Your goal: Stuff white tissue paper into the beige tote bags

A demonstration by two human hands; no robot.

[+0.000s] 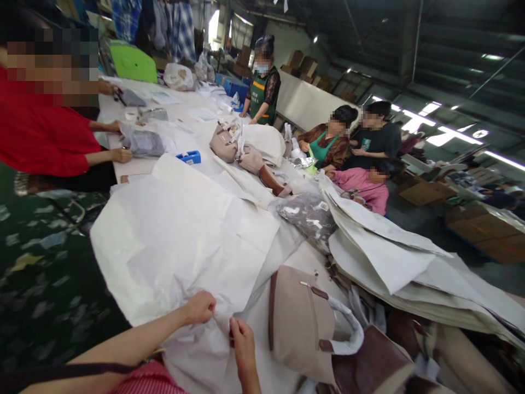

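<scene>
Left of centre in the frame, a white sheet (184,230), likely light, easily creased and best held by its edges, is gripped by a closed left hand (200,307) and a pinching right hand (243,338), near a beige handbag (297,320).

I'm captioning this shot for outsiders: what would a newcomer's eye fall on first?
Probably the big white sheet, spread left of centre, its near side held by the left hand and right hand. Next, the beige handbag right of the hands, then the red top at far left.
</scene>
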